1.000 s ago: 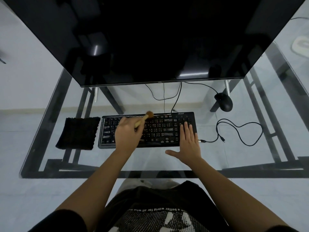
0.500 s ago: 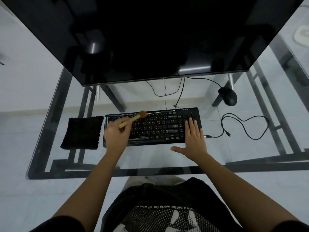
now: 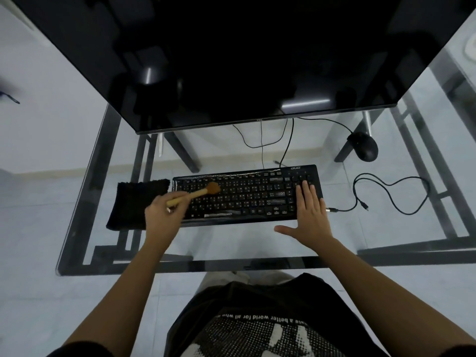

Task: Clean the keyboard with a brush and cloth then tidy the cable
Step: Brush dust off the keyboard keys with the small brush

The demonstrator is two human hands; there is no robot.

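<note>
A person seated at a glass-topped, black-framed bench [image 3: 85,191] sweeps a small wooden-handled brush with tan bristles [image 3: 203,191] across the upper left keys of a flat black plastic keyboard [image 3: 247,195], which lies near the bench's front edge below a large dark monitor [image 3: 231,60]. The left hand [image 3: 164,215] has its grip closed around the brush handle, bristles angled down onto the keys. The right hand [image 3: 310,215] lies flat with fingers spread, pressing the keyboard's right end to steady it. A folded black knitted cloth [image 3: 134,202] waits just beside the keyboard's left edge, untouched. A loose black cable [image 3: 391,194] sprawls in loops to the right, its plug near the keyboard's corner; a black computer mouse [image 3: 364,149] sits farther back. Brushing well here likely means short, light strokes along each row, flicking debris toward one edge, while the flat hand keeps the board from sliding on the slick glass.
</note>
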